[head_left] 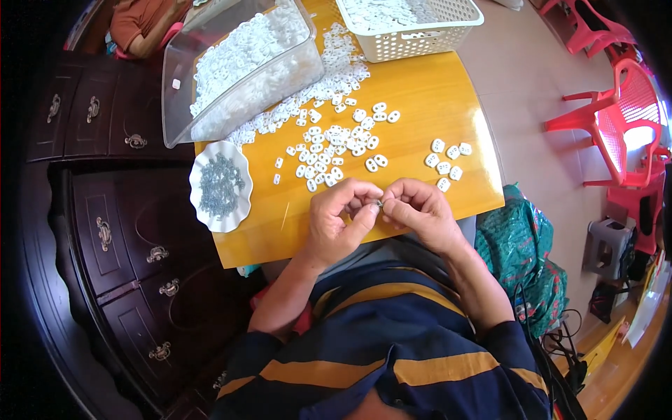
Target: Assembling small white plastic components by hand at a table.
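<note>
Small dark piece [379, 203]: at the meeting fingertips, near the centre of the frame, just over the table's near edge; mostly hidden, so its shape is hard to tell.
Left hand [341, 218]: fingers curled, thumb and fingertips pinching at the small dark piece from the left.
Right hand [422, 215]: thumb and forefinger closed on the same piece from the right — the two hands nearly touch.
Table [420, 84]: yellow-brown and shiny, across the upper middle of the frame.
White oval pieces [318, 154]: loosely scattered above the hands, many with two dark openings.
Right-hand group [444, 166]: seven white pieces with dark marks, apart from the scatter, right of centre.
Scalloped dish [225, 226]: white, left of centre, holding a heap of small grey pieces [220, 185].
Thin pale stick [285, 216]: flat on the table, between dish and left hand.
Clear bin [178, 108]: upper left, heaped with white pieces — more spill along its right side.
Perforated basket [413, 46]: cream, top of the frame, also filled with white pieces.
Drawers [105, 203]: dark wood, left side.
Red chair [616, 122]: far right.
Green bag [518, 245]: lower right, beside the table.
</note>
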A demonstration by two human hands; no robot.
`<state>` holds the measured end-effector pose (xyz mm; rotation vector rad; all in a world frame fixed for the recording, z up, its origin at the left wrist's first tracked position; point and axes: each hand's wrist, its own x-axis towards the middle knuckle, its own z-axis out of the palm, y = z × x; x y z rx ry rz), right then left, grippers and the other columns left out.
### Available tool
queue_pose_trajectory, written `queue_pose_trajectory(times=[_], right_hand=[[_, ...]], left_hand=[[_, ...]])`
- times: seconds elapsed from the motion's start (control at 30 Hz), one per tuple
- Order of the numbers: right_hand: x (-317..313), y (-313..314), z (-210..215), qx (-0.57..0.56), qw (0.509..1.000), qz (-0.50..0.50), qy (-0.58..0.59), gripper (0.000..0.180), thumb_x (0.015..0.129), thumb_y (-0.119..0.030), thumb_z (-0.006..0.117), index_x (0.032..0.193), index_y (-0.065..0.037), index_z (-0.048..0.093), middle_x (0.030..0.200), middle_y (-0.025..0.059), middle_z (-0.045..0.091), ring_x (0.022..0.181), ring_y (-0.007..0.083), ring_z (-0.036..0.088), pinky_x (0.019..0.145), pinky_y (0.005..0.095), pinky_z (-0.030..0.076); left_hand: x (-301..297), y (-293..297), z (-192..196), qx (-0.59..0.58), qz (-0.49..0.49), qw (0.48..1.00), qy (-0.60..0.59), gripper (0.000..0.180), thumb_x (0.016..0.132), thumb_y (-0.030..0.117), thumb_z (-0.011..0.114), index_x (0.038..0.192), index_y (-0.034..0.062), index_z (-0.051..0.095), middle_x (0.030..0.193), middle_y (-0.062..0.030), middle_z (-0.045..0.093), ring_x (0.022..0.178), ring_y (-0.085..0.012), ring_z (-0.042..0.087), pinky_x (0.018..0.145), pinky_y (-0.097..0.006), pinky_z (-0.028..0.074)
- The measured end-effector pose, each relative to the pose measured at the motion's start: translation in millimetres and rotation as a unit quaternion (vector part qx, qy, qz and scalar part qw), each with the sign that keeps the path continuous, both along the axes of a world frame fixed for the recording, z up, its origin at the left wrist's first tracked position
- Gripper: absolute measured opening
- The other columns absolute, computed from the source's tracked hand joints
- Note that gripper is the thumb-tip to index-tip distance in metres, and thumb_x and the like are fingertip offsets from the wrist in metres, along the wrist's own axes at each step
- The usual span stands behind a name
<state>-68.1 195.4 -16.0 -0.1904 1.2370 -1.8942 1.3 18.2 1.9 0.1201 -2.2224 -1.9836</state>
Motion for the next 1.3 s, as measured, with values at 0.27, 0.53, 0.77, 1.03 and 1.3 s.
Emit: queue_pose_trajectory(times=[0.27, 0.53, 0.77, 1.03, 1.3], right_hand=[[-6, 7, -3, -0.003, 0.995, 0.047, -0.089, 0.016, 0.100, -0.023, 0.068, 0.102, -0.007, 0.068, 0.086, -0.0034, 0.066, 0.072, 0.0028, 0.054, 0.064, 0.0169, 0.044], [-7, 5, -4, -0.024, 0.993, 0.042, -0.105, 0.015, 0.099, -0.022, 0.069, 0.101, -0.007, 0.068, 0.086, -0.0031, 0.066, 0.069, 0.0030, 0.053, 0.062, 0.0169, 0.042], [-3, 1, -12, -0.036, 0.997, 0.014, -0.069, 0.011, 0.099, -0.019, 0.070, 0.099, -0.008, 0.067, 0.083, -0.0025, 0.066, 0.069, 0.0035, 0.055, 0.062, 0.0177, 0.043], [0, 2, -14, -0.068, 0.996, 0.006, -0.061, 0.009, 0.099, -0.016, 0.069, 0.099, -0.007, 0.065, 0.085, -0.0041, 0.063, 0.074, 0.0028, 0.055, 0.067, 0.0177, 0.044], [1, 4, -14, -0.011, 0.993, -0.031, 0.111, 0.008, 0.100, -0.010, 0.066, 0.104, -0.003, 0.064, 0.093, -0.0035, 0.063, 0.085, 0.0023, 0.056, 0.075, 0.0196, 0.046]], left_hand=[[-6, -12, 1, -0.064, -0.063, 0.996, 0.026, 0.010, 0.086, -0.004, 0.070, 0.094, 0.0014, 0.069, 0.081, -0.0032, 0.066, 0.064, -0.0064, 0.058, 0.058, -0.022, 0.046], [-8, -10, 6, -0.098, -0.058, 0.993, 0.009, 0.007, 0.085, -0.004, 0.070, 0.089, 0.0014, 0.068, 0.078, -0.0025, 0.066, 0.062, -0.0065, 0.058, 0.056, -0.022, 0.046], [-7, -1, 5, -0.124, -0.024, 0.992, 0.023, 0.010, 0.080, -0.006, 0.067, 0.085, 0.0024, 0.063, 0.074, -0.0028, 0.062, 0.060, -0.0065, 0.057, 0.054, -0.023, 0.045], [-9, 4, 9, -0.204, -0.024, 0.976, 0.074, 0.011, 0.079, -0.006, 0.065, 0.083, 0.0033, 0.061, 0.073, -0.0009, 0.058, 0.059, -0.0060, 0.052, 0.053, -0.023, 0.041], [-2, 4, 2, 0.020, -0.006, 1.000, -0.016, 0.005, 0.088, -0.002, 0.066, 0.091, 0.0018, 0.064, 0.075, 0.0004, 0.060, 0.065, -0.0040, 0.055, 0.057, -0.021, 0.041]])
